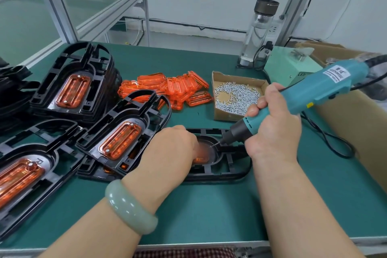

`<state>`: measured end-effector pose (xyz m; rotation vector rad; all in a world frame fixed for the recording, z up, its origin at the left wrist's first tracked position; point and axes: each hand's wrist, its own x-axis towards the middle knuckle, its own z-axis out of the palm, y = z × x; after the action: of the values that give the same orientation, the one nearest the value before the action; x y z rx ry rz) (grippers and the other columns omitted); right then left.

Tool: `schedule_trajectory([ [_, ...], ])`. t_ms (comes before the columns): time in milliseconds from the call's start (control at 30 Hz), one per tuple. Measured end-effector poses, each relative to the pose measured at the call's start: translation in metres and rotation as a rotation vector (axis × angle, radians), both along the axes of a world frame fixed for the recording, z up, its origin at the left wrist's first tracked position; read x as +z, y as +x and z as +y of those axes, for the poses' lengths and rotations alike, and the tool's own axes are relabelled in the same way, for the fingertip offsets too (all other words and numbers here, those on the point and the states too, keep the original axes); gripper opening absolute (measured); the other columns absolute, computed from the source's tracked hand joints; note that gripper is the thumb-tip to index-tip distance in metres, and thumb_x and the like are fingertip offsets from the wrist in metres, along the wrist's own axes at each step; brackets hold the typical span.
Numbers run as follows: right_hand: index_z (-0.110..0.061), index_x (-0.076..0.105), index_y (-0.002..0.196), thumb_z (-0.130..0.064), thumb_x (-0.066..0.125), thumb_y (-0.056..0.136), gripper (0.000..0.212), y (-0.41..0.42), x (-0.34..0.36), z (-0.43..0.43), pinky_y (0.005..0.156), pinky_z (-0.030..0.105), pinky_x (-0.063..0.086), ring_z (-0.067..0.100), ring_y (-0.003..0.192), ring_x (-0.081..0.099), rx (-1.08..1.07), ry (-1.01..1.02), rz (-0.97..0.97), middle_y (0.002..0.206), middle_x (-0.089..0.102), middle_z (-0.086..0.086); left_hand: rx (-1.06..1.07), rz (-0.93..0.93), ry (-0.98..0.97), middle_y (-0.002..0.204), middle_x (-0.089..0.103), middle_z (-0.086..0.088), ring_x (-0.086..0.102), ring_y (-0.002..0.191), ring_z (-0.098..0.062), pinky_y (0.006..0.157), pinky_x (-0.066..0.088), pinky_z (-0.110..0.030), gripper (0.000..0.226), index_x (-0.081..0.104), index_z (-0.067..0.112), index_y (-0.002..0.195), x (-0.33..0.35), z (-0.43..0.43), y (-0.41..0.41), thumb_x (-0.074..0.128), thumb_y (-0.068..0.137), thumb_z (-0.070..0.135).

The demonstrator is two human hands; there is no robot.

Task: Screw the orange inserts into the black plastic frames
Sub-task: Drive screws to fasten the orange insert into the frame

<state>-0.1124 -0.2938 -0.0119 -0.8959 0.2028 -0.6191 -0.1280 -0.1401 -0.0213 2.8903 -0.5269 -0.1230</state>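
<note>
head view has both hands down on the green bench mat (209,211), and it's a fastening step. the right hand (274,130) is wrapped tight around the teal electric screwdriver (314,92), tool tilted down and to the left, its bit tip landing at the far end of the orange insert (202,158) that sits in the recess of the flat black frame (234,172) right in front of the person. the left hand (173,148) comes over from the other side, knuckles up, fingers bent down onto that insert. the fingertips are blurred and tucked behind the hand, so whether they pinch or simply press cannot be told. whether a screw sits under the bit is too small to read.

judging by the finished frames (73,86) stacked at the left, each showing a screw at both ends of its insert, this looks like one of two screws for this piece. the next move calls for the bit held square to the hole and the insert held flat so it doesn't shift, then a fresh screw from the cardboard box of screws (236,94) just beyond the tool. loose inserts (180,88) wait in a pile beside that box
</note>
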Motion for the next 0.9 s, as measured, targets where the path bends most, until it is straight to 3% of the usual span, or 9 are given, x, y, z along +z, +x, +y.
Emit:
schedule_trajectory([
  [267,-0.013,0.054,0.093,-0.005,0.06,0.089,0.01,0.001,0.0,0.007,0.047,0.022,0.04,0.011,0.043,0.045,0.002,-0.106,0.015,0.055,0.048,-0.005,0.017,0.032,-0.014,0.112,0.055,-0.002,0.055,0.103,-0.02,0.085,0.043,-0.026,0.026,0.067,0.027,0.112,0.003,-0.001,-0.002,0.046,0.097,0.025],
  [433,-0.013,0.054,0.089,-0.002,0.06,0.089,0.012,0.001,0.003,0.01,0.045,0.021,0.04,0.007,0.041,0.046,-0.01,-0.156,-0.018,0.053,0.051,-0.008,0.017,0.085,0.025,0.116,0.054,-0.003,0.055,0.107,-0.021,0.091,0.044,-0.028,0.027,0.066,0.025,0.115,0.007,-0.002,0.0,0.045,0.098,0.026],
  [600,-0.013,0.055,0.09,-0.004,0.06,0.09,0.011,0.001,0.005,0.013,0.046,0.021,0.039,0.013,0.041,0.044,0.001,-0.204,-0.025,0.051,0.049,-0.007,0.007,0.023,0.038,0.113,0.053,-0.002,0.055,0.105,-0.021,0.084,0.041,-0.025,0.027,0.065,0.028,0.115,0.001,-0.001,0.001,0.045,0.098,0.028],
  [767,-0.014,0.054,0.089,-0.008,0.06,0.085,0.009,0.0,0.011,0.02,0.046,0.02,0.039,0.013,0.04,0.044,0.138,-0.307,-0.107,0.051,0.049,-0.007,0.026,-0.083,-0.068,0.106,0.059,-0.003,0.056,0.096,-0.023,0.076,0.042,-0.026,0.022,0.068,0.021,0.101,-0.008,0.0,-0.003,0.047,0.094,0.02],
  [900,-0.016,0.056,0.091,-0.01,0.06,0.085,0.009,0.002,0.015,0.022,0.048,0.024,0.04,0.013,0.04,0.046,0.287,-0.465,-0.185,0.054,0.049,-0.009,0.016,-0.056,-0.037,0.105,0.057,-0.003,0.056,0.097,-0.023,0.081,0.046,-0.029,0.022,0.068,0.022,0.105,-0.008,0.0,0.0,0.049,0.094,0.021],
])
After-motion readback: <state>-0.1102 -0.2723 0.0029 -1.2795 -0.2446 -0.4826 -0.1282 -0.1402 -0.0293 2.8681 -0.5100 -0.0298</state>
